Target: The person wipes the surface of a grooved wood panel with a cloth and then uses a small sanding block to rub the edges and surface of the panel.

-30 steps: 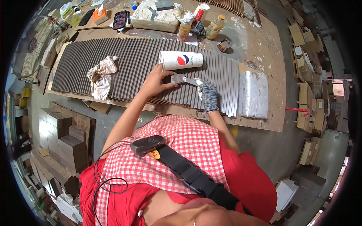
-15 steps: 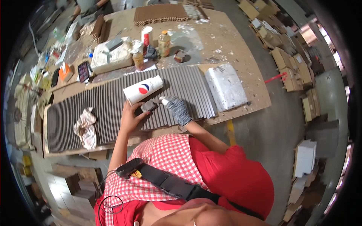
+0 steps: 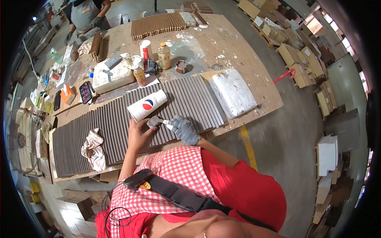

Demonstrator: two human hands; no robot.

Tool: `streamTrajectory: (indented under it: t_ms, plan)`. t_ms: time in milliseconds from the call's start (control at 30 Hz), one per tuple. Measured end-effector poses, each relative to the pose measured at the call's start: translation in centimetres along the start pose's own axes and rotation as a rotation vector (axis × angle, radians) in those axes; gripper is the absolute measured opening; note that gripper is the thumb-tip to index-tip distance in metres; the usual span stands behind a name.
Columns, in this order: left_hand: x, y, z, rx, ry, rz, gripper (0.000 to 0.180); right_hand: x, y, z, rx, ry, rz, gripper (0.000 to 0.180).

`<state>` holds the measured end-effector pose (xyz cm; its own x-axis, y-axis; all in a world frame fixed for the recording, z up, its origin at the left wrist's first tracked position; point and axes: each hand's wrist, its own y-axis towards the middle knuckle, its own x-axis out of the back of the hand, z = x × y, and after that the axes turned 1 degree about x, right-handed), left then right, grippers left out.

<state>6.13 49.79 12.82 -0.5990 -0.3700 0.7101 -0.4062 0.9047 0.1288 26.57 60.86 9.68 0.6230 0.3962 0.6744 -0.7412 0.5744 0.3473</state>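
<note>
A white paper cup [image 3: 148, 104] with a red-and-blue round mark lies tilted on a row of grey ridged strips [image 3: 115, 119]. My bare left hand [image 3: 137, 135] is by the cup's lower end, its fingers and thumb closed around a small dark grey lump [image 3: 152, 121]. Whether those fingers also touch the cup, I cannot tell. My right hand [image 3: 184, 130], in a grey knitted glove, grips a small scraper by its white handle [image 3: 169, 123]. The scraper's grey blade points left and meets the lump. A crumpled, stained cloth [image 3: 93, 148] rests on the strips to the left.
To the right of the strips lies a white smeared block [image 3: 233, 93]. Behind them stand bottles [image 3: 164, 55], a red can [image 3: 145, 50], a small tin [image 3: 181, 66] and a phone [image 3: 85, 92]. Brown strips [image 3: 158, 25] are stacked farther back; another person [image 3: 87, 18] stands at far left.
The view has shifted, showing more of the other person. My right hand has turned slightly, and the scraper's handle and blade show more clearly against the lump.
</note>
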Motion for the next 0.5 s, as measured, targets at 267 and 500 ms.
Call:
streamTrajectory:
  t_ms: [267,500]
  plan:
    - [0.5,-0.4,-0.4,0.031,-0.033,0.019,0.044,1.9,0.4,0.9,-0.006,0.035,-0.062,0.026]
    - [0.2,0.1,-0.2,0.083,-0.083,0.026,0.045,5.5,3.1,-2.7,-0.021,0.094,0.028,0.018]
